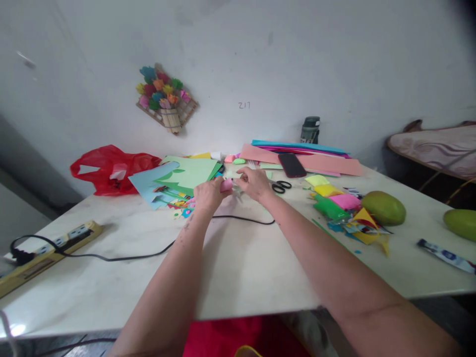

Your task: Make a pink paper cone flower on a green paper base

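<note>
The person's two bare arms reach forward and draw together, so that the hands meet almost fingertip to fingertip. The left forearm (173, 272) rises from the bottom edge, with small dark marks (186, 228) near the wrist; the left hand (208, 195) is curled in a grip. The right forearm (316, 253) slants in from the lower right corner. The right hand (255, 183) points leftward, fingers bent, their exact hold too small to tell.
</note>
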Demonstrator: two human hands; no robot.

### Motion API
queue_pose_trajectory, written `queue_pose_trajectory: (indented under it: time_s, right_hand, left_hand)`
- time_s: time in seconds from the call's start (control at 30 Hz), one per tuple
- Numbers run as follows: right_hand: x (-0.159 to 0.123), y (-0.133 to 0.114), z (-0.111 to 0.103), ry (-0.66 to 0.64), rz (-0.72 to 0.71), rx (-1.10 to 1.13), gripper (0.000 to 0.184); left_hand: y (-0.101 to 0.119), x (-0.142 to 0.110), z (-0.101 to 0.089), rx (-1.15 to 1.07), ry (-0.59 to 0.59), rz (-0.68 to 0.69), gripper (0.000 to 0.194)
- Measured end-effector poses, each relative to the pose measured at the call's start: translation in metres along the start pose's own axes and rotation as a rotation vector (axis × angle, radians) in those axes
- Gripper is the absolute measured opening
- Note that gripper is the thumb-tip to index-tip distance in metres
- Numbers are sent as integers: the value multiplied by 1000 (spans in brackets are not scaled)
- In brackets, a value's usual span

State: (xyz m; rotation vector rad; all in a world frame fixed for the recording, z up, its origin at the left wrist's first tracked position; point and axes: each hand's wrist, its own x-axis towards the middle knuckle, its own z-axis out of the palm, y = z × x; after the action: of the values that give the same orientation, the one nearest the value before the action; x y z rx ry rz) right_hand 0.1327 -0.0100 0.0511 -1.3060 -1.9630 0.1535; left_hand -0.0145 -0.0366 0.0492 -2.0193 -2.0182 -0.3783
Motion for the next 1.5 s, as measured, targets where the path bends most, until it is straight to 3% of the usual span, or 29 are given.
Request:
queue_pose_trajectory:
  time_s: [0.23,0.4,0.5,0.8,1.07,1.37,1.5]
  right_hand:
    - [4,3,-5,-61,127,218,27]
    - [4,5,-4,-83,225,582,19]
    - [3,5,-4,-102,274,685,20]
    - [4,11,-1,-127,302,710,20]
    - [0,7,0,-196,288,757,21]
    - [-1,2,-6,-184,250,398,20]
    - [0,0,-6,-180,242,353,20]
  left_hand:
    - [3,-2,-1,71,172,106,26]
    - [3,0,1,76,213,187,22]
    - [3,0,2,76,230,216,20]
    - [8,-1,0,94,180,197,22]
    - [6,-1,5,99,215,231,23]
    - [2,2,7,64,175,237,27]
    - [1,2,6,67,160,212,29]
